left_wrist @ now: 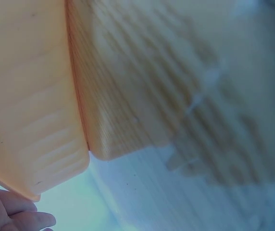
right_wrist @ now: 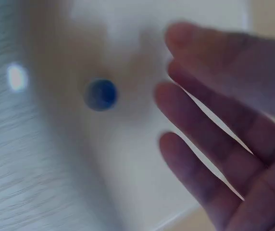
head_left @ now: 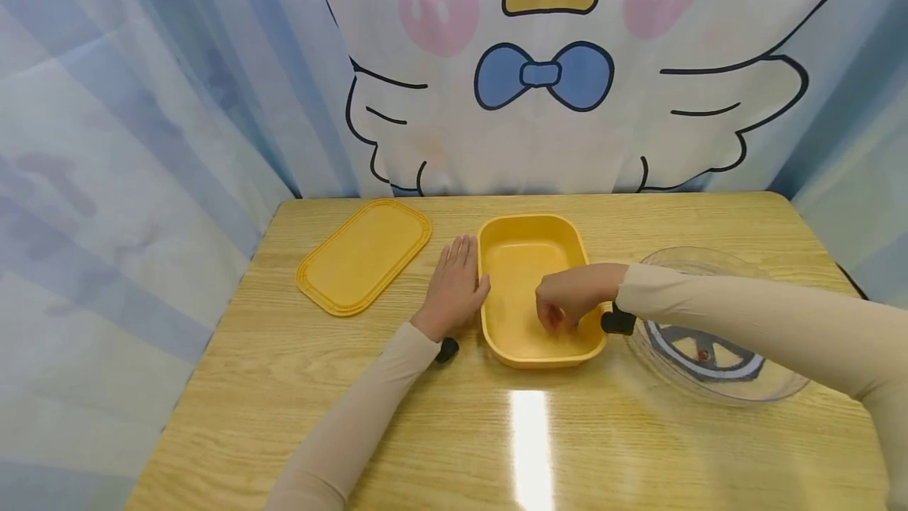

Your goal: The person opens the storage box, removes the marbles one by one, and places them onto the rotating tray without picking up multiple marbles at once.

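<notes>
A yellow rectangular tub (head_left: 511, 274) stands on the wooden table. Against its left wall rests my left hand (head_left: 456, 286), fingers stretched out along the side; the left wrist view catches only some of its fingertips (left_wrist: 31, 220). Inside the tub's right half is my right hand (head_left: 573, 295), pointing down. In the right wrist view its fingers (right_wrist: 205, 130) are loosely bent, with nothing between them and the thumb. A small blue ball (right_wrist: 101, 94) lies in the tub just beyond those fingertips, apart from them.
A flat yellow lid (head_left: 365, 256) lies at the table's back left. To the right, partly under my right forearm, stands a round clear bowl (head_left: 780, 397) with a grey and white wheel-shaped pattern (head_left: 741, 371) and a small reddish bead (head_left: 703, 355). Behind the table hangs a printed curtain (head_left: 542, 140).
</notes>
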`<state>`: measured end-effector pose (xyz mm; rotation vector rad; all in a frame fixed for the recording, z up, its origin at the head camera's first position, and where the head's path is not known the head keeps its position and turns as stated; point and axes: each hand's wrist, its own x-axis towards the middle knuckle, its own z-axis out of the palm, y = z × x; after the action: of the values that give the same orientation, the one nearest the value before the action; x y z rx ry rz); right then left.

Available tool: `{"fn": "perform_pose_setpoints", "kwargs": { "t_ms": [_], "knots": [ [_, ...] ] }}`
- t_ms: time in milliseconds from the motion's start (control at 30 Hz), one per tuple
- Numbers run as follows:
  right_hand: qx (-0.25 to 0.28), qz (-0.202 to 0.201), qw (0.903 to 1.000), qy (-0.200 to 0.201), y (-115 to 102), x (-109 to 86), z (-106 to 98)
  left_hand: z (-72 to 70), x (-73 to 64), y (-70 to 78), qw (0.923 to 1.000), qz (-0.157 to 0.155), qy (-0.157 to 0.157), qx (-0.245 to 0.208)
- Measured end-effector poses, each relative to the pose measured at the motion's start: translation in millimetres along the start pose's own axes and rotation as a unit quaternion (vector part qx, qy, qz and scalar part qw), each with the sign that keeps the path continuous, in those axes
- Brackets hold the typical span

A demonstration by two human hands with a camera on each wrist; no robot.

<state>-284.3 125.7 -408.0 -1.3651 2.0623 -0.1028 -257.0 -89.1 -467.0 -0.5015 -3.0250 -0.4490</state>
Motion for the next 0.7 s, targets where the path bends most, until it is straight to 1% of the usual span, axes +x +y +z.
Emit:
{"fn": "perform_pose_setpoints", "kwargs": {
  "t_ms": [100, 167, 300, 367, 567, 700],
  "knots": [
    [-0.021, 0.003, 0.999, 0.038, 10.3, -5.8, 3.9, -0.7, -0.2, -0.2, 1.0, 0.0, 0.001, -0.004],
    [-0.026, 0.01, 0.9981, 0.055, 16.3, -9.0, 5.8, -1.2, -0.3, 0.2, 1.0, 0.0, -0.001, -0.007],
    [-0.025, 0.026, 0.9972, 0.066, 25.1, -13.2, 9.2, -1.4, -0.7, 0.9, 1.0, -0.002, -0.005, -0.006],
    [-0.029, 0.026, 0.9967, 0.072, 27.3, -14.1, 10.8, -1.4, -0.8, 1.0, 1.0, -0.002, -0.007, -0.003],
    [-0.041, 0.024, 0.9948, 0.09, 26.8, -14.8, 13.7, -1.1, -0.2, 0.8, 1.0, -0.004, -0.006, 0.0],
    [-0.05, 0.031, 0.9939, 0.093, 26.0, -14.8, 14.7, -1.1, -0.1, 0.7, 1.0, -0.005, -0.006, -0.001]
  ]
}}
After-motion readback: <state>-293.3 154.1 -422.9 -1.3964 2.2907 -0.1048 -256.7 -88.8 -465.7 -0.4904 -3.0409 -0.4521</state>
